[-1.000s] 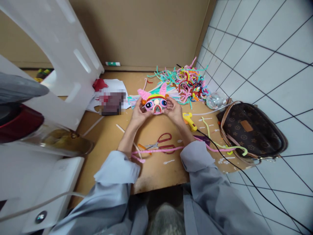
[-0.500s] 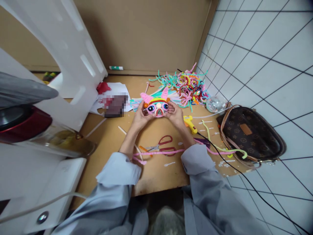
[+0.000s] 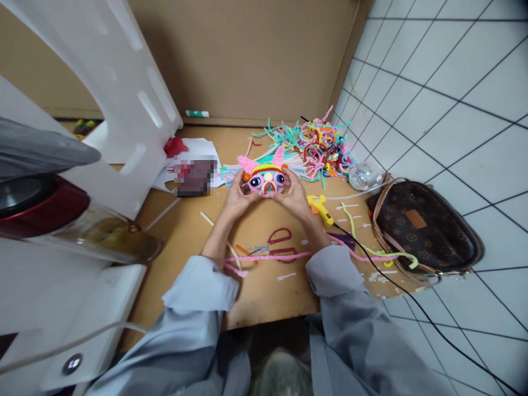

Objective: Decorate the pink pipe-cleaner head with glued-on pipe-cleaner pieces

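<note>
Between my two hands is a pipe-cleaner animal head (image 3: 268, 177) with pink ears, big blue-and-black eyes, a round pale nose and a striped red, yellow and green brow. My left hand (image 3: 240, 197) grips its left side and my right hand (image 3: 293, 191) its right side, thumbs near the bottom edge. Its face is turned toward me. Below it on the table lie red-handled scissors (image 3: 280, 237) and a long pink pipe cleaner (image 3: 276, 257). Close to my right forearm rests a yellow hot glue gun (image 3: 320, 209).
A tangled heap of coloured pipe cleaners (image 3: 317, 146) lies at the back right. To the right, a brown patterned bag (image 3: 429, 220) stands against the tiled wall, with the glue gun's black cord (image 3: 396, 283) nearby. A red-topped clear container (image 3: 111, 234) is at left. White paper (image 3: 202, 148) lies behind.
Almost nothing differs. My hands hold the animal head in the same place, and the whole view has shifted very slightly.
</note>
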Available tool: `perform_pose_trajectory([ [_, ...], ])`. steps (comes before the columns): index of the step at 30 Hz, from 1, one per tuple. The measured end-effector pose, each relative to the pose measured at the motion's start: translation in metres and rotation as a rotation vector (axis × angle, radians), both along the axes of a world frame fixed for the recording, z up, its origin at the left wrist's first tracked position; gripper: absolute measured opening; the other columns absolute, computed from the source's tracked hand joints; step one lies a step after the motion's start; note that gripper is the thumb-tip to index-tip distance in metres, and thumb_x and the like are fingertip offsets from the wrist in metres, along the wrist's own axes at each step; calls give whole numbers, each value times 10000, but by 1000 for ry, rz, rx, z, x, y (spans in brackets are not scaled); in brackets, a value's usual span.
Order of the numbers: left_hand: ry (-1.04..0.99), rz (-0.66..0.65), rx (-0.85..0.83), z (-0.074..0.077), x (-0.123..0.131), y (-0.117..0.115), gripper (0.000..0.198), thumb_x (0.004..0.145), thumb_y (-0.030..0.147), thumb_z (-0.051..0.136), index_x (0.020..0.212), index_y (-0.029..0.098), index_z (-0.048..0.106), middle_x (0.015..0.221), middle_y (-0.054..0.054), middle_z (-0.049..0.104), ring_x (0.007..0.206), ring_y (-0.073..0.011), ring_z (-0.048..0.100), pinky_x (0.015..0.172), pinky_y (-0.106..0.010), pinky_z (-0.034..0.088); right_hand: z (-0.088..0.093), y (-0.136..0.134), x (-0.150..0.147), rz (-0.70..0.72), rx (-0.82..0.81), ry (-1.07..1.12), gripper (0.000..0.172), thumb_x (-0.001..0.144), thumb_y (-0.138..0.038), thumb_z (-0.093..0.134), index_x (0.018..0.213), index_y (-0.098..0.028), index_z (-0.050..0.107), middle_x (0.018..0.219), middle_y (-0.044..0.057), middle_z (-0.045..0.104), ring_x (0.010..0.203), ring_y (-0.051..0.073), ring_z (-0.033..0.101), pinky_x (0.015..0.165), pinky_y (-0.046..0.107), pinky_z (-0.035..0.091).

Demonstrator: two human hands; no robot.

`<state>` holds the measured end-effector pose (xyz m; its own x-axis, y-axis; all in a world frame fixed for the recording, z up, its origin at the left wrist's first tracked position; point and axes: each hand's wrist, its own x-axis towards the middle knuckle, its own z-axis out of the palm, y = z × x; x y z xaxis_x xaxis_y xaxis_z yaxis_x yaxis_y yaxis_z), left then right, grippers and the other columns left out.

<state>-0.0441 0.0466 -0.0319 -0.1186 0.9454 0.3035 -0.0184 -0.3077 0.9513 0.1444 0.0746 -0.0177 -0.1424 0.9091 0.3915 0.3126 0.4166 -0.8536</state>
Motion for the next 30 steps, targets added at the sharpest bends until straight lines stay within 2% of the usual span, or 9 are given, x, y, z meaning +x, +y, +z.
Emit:
perform_pose_trajectory([
  [4, -31, -3, -12, 1, 2, -1, 1145, 543, 486, 954, 1513, 197, 418, 1463, -213, 553, 1215, -343, 668, 1036, -494, 562, 7, -15, -12, -132, -33, -57, 976, 629, -510, 893, 1449, -182, 478, 1438, 196, 558, 1347, 358, 529, 1149, 539, 443],
  [9, -46, -1, -13, -1, 3, -1, 1115, 552, 488, 951, 1500, 204, 435, 1478, -201, 549, 1197, -313, 674, 1055, -500, 547, 9, -25, -21, -197, 29, -143, 938, 693, -577, 844, 1462, -211, 453, 1452, 193, 528, 1391, 375, 461, 1171, 575, 399],
  [16, -69, -4, -14, -1, 4, -1, 1149, 546, 492, 957, 1520, 208, 418, 1488, -193, 538, 1210, -314, 668, 1059, -493, 547, 4, -22, -24, -252, 109, -156, 846, 732, -487, 823, 1445, -219, 455, 1394, 177, 570, 1328, 356, 515, 1158, 563, 415],
  [23, -92, -57, -11, 4, 4, -3, 1132, 538, 496, 957, 1509, 234, 437, 1513, -186, 531, 1254, -338, 645, 1059, -506, 548, 5, -21, -23, -246, 75, -127, 870, 715, -424, 820, 1461, -207, 430, 1467, 184, 528, 1402, 367, 468, 1188, 568, 387],
  [30, -99, -91, -4, 1, 3, -1, 1176, 525, 490, 963, 1529, 233, 408, 1510, -189, 534, 1276, -351, 631, 1076, -506, 537, 5, -20, -21, -237, 61, -123, 896, 700, -419, 834, 1464, -184, 431, 1450, 188, 544, 1378, 368, 500, 1184, 562, 399],
])
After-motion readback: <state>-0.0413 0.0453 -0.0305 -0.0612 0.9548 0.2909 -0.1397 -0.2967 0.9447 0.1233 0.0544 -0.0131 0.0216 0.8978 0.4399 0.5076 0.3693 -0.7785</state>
